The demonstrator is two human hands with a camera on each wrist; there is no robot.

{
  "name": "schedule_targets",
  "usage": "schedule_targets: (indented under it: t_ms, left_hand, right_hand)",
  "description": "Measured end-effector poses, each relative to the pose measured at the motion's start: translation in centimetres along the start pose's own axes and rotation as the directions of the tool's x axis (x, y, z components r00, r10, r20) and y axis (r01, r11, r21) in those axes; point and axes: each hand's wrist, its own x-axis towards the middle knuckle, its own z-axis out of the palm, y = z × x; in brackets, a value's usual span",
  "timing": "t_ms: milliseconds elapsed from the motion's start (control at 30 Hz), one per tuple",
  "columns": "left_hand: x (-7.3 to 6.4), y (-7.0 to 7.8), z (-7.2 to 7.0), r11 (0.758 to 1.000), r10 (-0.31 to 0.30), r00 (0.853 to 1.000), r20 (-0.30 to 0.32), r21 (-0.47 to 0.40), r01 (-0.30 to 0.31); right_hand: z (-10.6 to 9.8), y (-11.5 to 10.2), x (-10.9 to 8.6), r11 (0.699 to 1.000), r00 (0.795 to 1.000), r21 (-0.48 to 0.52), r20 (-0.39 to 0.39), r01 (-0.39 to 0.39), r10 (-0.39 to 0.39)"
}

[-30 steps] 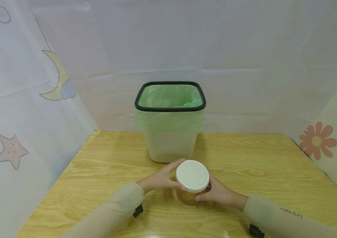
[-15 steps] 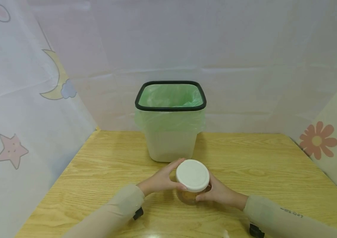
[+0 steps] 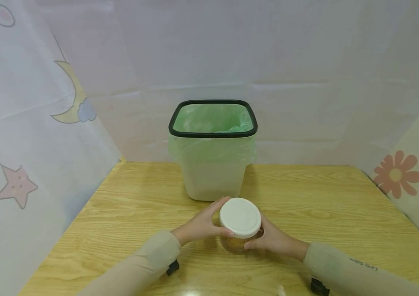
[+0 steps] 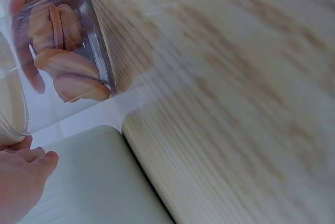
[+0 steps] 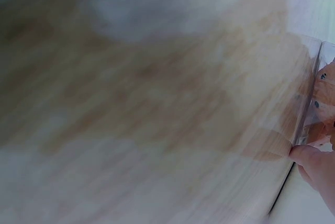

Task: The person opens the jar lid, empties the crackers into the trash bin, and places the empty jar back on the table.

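Observation:
A clear jar [image 3: 234,246] with a white screw lid [image 3: 240,217] is at the table's front centre, between both hands. Several orange-brown, cookie-like pieces [image 4: 68,67] lie inside it; the right wrist view shows dark bits on such pieces [image 5: 325,101]. My left hand [image 3: 203,224] grips the lid's rim, thumb at the front and fingers round the far side. Low on the jar's right side, my right hand [image 3: 274,239] holds the clear body, its thumb in front. The jar itself hides some of the right fingers. Whether the jar's base touches the wood is hard to tell.
Just behind the jar stands a white bin [image 3: 213,181] with a black rim [image 3: 213,134] and a green liner bag [image 3: 209,117]. Everything is on a wood-grain table [image 3: 135,205]. Printed cloth walls [image 3: 305,102] close off the back and sides.
My left thumb has slid slightly to the right along the front of the lid's rim. The right hand and the jar stay about where they were.

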Motion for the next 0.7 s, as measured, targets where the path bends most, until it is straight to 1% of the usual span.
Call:
schedule_targets:
  t_ms: [200, 400, 567, 700]
  left_hand:
    - [-0.06, -0.12, 0.26, 1.0, -0.011, 1.0, -0.02, -0.002, 0.011]
    - [-0.23, 0.02, 0.57, 1.0, 0.003, 0.999, -0.054, -0.011, -0.003]
    - [-0.33, 0.05, 0.77, 1.0, 0.004, 0.997, -0.075, 0.016, -0.003]
    - [-0.43, 0.19, 0.83, 1.0, 0.0, 0.997, -0.078, 0.027, 0.002]
  right_hand:
    - [0.0, 0.18, 0.06, 1.0, 1.0, -0.003, -0.003, 0.009, -0.009]
    - [-0.03, 0.12, 0.08, 1.0, 1.0, 0.001, 0.003, 0.019, -0.019]
    - [-0.02, -0.02, 0.05, 1.0, 1.0, -0.004, 0.0, 0.01, -0.01]
    - [0.0, -0.17, 0.02, 1.0, 1.0, -0.017, -0.004, 0.004, -0.004]
